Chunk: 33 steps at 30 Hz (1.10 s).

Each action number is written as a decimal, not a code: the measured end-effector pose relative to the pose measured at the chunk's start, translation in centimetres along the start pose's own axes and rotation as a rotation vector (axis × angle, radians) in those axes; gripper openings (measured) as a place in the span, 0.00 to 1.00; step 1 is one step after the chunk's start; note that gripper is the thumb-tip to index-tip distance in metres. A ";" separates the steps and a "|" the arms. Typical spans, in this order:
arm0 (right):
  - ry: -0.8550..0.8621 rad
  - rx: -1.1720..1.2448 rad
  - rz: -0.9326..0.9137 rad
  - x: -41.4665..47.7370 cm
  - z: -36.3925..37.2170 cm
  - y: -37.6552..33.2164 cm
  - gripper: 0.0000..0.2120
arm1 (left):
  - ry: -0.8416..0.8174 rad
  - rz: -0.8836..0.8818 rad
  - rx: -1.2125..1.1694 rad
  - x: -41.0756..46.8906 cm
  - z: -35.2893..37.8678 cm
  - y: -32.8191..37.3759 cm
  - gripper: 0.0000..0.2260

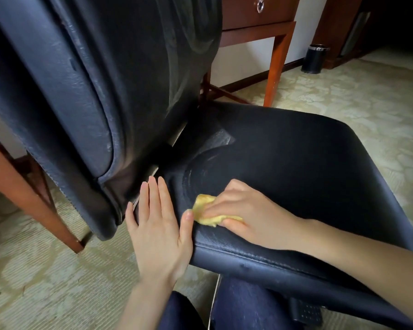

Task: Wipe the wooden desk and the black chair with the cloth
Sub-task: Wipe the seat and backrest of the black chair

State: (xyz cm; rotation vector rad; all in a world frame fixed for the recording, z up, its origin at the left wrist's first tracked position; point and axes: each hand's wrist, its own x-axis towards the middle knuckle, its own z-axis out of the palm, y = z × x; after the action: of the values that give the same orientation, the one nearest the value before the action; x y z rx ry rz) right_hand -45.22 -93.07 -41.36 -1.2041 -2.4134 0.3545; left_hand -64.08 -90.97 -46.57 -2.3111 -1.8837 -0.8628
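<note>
Right hand (246,215) grips bunched yellow cloth (204,209), pressing it on black chair (308,163) seat near backrest, wiping. Left hand (157,225) flat, fingers straight, on seat edge, probably steadying chair. Counter (260,27) behind.

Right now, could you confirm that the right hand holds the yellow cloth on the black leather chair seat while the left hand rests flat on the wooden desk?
No: in the head view the left hand rests flat on the edge of the black leather chair seat, not the wooden desk. The right hand does hold the yellow cloth on that seat.
</note>
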 end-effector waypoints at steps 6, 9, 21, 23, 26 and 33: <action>-0.010 0.033 -0.035 -6.1 -1.7 1.2 0.15 | -0.040 -0.022 0.041 0.2 0.0 0.3 0.30; 0.025 0.035 0.019 -7.6 -3.3 2.6 0.13 | -0.043 -0.028 0.051 0.3 0.1 0.2 0.30; 0.195 -0.179 0.336 -0.9 -6.3 13.1 0.14 | -0.061 -0.019 0.037 1.9 0.3 -0.9 0.31; 0.220 -0.222 0.366 1.4 -6.2 14.6 0.15 | -0.064 -0.001 0.036 2.1 0.4 -1.1 0.32; 0.263 -0.299 0.469 4.8 -5.7 17.0 0.16 | -0.068 0.024 0.034 2.4 0.3 -1.5 0.36; 0.323 -0.354 0.602 9.2 -4.4 17.1 0.16 | -0.084 0.010 0.038 3.5 0.4 -2.1 0.33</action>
State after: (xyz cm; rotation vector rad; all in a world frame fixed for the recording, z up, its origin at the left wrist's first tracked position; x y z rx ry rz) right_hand -36.17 -75.36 -42.06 -1.9713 -1.8432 -0.1063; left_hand -65.46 -87.19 -46.01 -2.3678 -1.9012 -0.7340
